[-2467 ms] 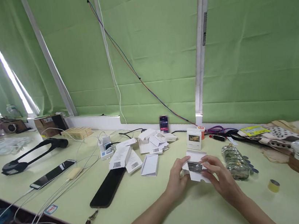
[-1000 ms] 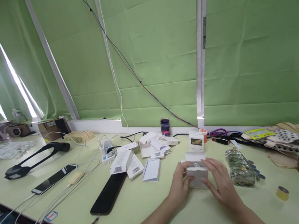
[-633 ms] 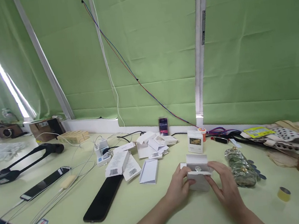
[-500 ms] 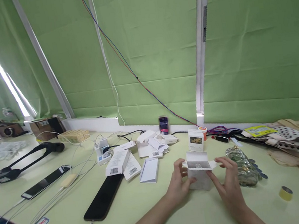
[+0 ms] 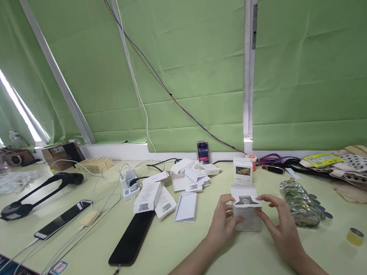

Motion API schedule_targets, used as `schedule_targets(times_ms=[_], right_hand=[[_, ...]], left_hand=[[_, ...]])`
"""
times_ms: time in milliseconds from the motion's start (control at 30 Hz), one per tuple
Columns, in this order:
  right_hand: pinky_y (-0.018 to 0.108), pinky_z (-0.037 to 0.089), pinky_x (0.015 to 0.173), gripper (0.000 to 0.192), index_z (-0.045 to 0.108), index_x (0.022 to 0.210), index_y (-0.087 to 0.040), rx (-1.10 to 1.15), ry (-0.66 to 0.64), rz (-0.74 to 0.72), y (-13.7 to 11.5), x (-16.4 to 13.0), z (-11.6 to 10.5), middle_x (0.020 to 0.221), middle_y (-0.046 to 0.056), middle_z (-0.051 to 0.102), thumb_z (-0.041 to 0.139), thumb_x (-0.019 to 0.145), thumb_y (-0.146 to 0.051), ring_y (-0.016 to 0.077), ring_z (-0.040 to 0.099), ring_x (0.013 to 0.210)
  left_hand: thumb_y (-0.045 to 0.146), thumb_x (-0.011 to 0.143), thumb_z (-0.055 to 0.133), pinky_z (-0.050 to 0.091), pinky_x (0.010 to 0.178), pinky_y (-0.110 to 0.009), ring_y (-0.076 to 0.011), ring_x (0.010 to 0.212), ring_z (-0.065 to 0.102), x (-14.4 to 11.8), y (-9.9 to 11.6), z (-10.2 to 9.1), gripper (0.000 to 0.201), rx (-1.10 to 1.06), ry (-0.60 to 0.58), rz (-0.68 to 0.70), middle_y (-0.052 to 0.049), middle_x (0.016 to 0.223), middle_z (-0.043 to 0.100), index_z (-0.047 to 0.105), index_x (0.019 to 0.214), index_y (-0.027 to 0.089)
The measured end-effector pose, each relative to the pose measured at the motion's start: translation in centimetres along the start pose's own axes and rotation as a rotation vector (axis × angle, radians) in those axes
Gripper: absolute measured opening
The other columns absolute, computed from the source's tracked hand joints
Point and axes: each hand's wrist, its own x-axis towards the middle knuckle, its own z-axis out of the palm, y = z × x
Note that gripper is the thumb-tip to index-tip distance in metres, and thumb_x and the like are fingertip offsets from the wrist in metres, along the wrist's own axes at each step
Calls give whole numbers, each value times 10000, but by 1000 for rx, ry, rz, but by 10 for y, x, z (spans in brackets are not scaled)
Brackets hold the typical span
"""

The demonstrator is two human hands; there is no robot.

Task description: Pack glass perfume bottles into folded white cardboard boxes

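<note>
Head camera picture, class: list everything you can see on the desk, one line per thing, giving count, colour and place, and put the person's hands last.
Small box: one, white, top flap open, between both hands.
Upright box: one, white with a picture, behind the small box.
Glass jar: one, clear, lying on its side right of the hands.
Tape roll: one, yellow, far right.
Flat cartons: several, white with barcodes, centre.
Phones: one black at the near edge, one further left on a cable.
Charger: one, white, behind the cartons.
Desk: one, pale green.
Blinds: green, behind the desk.
Left hand: on the box's left side.
Right hand: on the box's right side.
</note>
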Motion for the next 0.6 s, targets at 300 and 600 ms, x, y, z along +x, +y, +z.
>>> schedule_targets(times_ms=[300, 600], right_hand=[[472, 427, 909, 312, 536, 1190, -293, -80, -105, -148, 3, 2, 1, 1355, 85, 362, 534, 879, -310, 294, 400, 1228], [475, 376, 949, 244, 553, 1073, -230, -30, -77, 3, 4, 5, -6, 1171, 93, 505, 474, 899, -382, 271, 469, 1134]], left_hand=[[80, 771, 547, 490, 896, -364, -214, 1107, 520, 2, 15, -1, 492, 21, -76, 69, -72, 1277, 447, 469, 1215, 275], [125, 686, 681, 505, 840, -361, -175, 932, 589, 4, 9, 3, 473, -33, 45, -118, -26, 1051, 540, 367, 1022, 238]])
